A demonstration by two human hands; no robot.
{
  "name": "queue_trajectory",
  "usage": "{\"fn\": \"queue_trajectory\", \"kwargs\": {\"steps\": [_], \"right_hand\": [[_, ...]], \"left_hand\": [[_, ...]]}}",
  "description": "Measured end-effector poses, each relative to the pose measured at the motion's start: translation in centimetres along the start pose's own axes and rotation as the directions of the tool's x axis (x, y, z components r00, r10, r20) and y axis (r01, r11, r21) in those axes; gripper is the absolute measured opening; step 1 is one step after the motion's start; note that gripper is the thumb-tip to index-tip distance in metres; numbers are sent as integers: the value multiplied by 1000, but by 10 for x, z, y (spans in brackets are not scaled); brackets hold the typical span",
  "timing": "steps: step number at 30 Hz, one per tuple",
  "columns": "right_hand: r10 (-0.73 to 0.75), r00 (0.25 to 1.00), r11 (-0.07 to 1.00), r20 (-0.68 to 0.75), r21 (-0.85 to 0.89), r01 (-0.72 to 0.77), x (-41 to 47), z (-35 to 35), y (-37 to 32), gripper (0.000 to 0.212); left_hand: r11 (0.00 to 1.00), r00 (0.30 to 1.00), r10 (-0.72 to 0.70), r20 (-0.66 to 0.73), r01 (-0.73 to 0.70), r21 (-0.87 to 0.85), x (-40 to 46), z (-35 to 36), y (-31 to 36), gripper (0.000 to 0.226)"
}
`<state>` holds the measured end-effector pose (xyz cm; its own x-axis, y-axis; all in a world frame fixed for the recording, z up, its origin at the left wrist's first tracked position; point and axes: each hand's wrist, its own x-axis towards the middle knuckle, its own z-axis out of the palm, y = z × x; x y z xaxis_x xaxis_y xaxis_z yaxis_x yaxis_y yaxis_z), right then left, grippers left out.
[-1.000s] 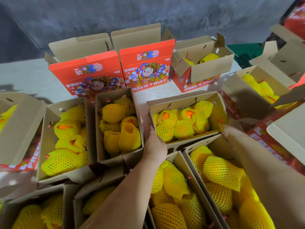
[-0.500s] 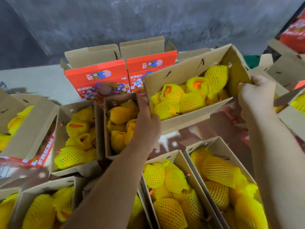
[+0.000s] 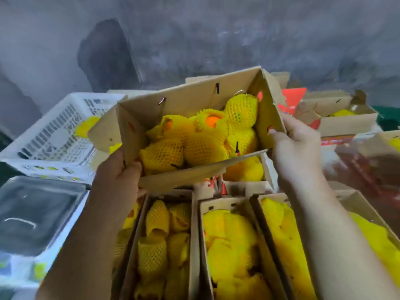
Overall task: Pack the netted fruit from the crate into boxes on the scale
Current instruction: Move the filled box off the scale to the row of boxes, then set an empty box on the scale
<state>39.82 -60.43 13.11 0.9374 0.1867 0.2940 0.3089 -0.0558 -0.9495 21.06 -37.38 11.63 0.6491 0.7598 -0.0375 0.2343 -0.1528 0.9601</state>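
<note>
Hands: we are gripping the lifted box (image 3: 194, 100) at both ends, left hand (image 3: 121, 169) and right hand (image 3: 296, 148) clasping its walls.
Fruit: netted fruit (image 3: 201, 139) is filling it.
Progress: several packed boxes (image 3: 194, 234) are sitting below us; the white crate (image 3: 54, 135) is looking nearly emptied; the scale (image 3: 36, 211) is standing bare.

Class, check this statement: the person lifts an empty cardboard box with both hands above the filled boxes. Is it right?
Not quite. The head view shows the lifted cardboard box is full of netted fruit, not empty. Both hands, left and right, do hold it above the filled boxes.
</note>
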Motion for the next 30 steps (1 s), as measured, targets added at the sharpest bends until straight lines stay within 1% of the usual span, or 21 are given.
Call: {"fn": "queue_trajectory", "kwargs": {"steps": [3, 6, 11, 13, 16, 18, 19, 20, 22, 23, 26, 30], "right_hand": [[-55, 990, 998, 132, 9, 55, -60, 71, -19, 52], [-61, 970, 994, 236, 99, 39, -125, 147, -43, 61], [-29, 946, 987, 321, 157, -23, -228, 274, -79, 74], [-14, 938, 985, 347, 167, -47, -261, 319, -87, 70], [-7, 925, 974, 381, 212, -80, -298, 374, -96, 53], [20, 912, 976, 411, 189, -107, -311, 404, -97, 50], [40, 906, 977, 422, 173, -124, -315, 417, -95, 51], [67, 903, 978, 425, 153, -145, -317, 428, -93, 54], [130, 904, 977, 407, 102, -186, -316, 448, -86, 56], [162, 906, 976, 392, 74, -206, -315, 457, -81, 56], [248, 905, 965, 347, -4, -264, -305, 481, -63, 57], [334, 894, 941, 299, -55, -333, -288, 513, -47, 54]], "left_hand": [[999, 993, -36, -109, 37, 8, -25, -95, -35, 35], [998, 980, -52, -190, 59, 30, -49, -198, -67, 28], [988, 953, -61, -296, 99, 115, -89, -354, -113, 31], [983, 941, -66, -331, 118, 140, -97, -407, -128, 33], [975, 926, -94, -366, 161, 156, -92, -472, -145, 28], [969, 920, -117, -375, 189, 159, -79, -503, -153, 23], [968, 922, -121, -369, 191, 161, -71, -515, -156, 21], [967, 927, -121, -355, 191, 169, -62, -525, -159, 24], [962, 943, -111, -313, 181, 203, -40, -539, -165, 39], [960, 952, -107, -287, 174, 221, -27, -544, -167, 41], [953, 971, -109, -211, 162, 255, 23, -554, -177, 37], [948, 983, -144, -117, 171, 269, 92, -555, -192, 39]]}}
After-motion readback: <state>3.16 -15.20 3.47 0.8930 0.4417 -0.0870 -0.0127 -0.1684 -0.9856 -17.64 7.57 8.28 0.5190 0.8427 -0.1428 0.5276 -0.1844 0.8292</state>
